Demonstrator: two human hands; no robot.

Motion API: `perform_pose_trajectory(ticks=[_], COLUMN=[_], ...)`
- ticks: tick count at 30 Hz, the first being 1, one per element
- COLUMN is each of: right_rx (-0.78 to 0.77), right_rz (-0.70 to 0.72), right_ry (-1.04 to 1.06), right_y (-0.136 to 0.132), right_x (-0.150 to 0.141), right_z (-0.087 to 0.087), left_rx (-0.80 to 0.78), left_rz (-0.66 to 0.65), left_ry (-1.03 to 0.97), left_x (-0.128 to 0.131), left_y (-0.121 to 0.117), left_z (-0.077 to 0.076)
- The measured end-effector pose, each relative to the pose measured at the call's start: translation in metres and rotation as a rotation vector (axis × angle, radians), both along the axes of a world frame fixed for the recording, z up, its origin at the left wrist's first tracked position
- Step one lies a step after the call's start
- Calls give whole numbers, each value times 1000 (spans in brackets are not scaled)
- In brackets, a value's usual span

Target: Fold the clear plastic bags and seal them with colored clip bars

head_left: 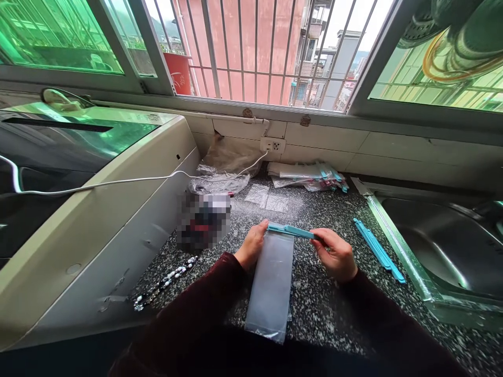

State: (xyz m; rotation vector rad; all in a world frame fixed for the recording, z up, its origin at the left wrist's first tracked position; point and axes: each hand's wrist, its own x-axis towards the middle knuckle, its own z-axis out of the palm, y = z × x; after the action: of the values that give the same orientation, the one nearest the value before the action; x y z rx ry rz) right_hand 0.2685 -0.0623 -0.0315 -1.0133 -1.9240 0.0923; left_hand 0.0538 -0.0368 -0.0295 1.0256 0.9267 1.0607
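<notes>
My left hand pinches the top of a long clear plastic bag, its thumb by one end of a slim teal plastic stick. The bag hangs down toward the counter's front edge. With thumb and fingers closed, my right hand grips the stick's other end, which looks dark at the fingertips. The stick lies across the bag's mouth; I cannot tell how much of it is inside. Off to the right, several similar teal sticks lie in a bundle on the speckled counter.
A steel sink borders the right side, a large cream appliance the left. At the back lie packed bags with teal sticks and crumpled plastic. A beaded strand rests front left. A white cable runs to the wall socket.
</notes>
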Motion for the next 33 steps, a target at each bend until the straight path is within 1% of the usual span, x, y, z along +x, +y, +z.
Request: perform_pose_trajectory(ticks=[4,8,13,16,21,23,26,29,33], right_rx=[-172,-245,-226,-193,-149,-160,-205,-229,-248], right_rz=[10,15,58,86,79,100,142,169,182], right_ry=[216,377,551,578,621,676,766,845,960], right_y=[0,-3,-6,-6,-7,-7,-8,-9,-9], right_x=[3,1,-5,-5,-5,-5,-6,-9,-13], right_z=[-3,-1,3,2,-1,-2,-1,1,3], left_rx=[-2,-37,-74,-69,-67,-63,-79,-130,-177], left_rz=[26,71,77,106,164,198,195,179,215], left_ry=[-13,-74,-137,-132,-176,-204,-253,-299,-313], left_x=[-1,0,0,0,0,0,-1,-1,-1], left_y=[3,4,3,2,0,0,2,3,3], left_z=[-2,-3,-3,-1,3,3,2,3,5])
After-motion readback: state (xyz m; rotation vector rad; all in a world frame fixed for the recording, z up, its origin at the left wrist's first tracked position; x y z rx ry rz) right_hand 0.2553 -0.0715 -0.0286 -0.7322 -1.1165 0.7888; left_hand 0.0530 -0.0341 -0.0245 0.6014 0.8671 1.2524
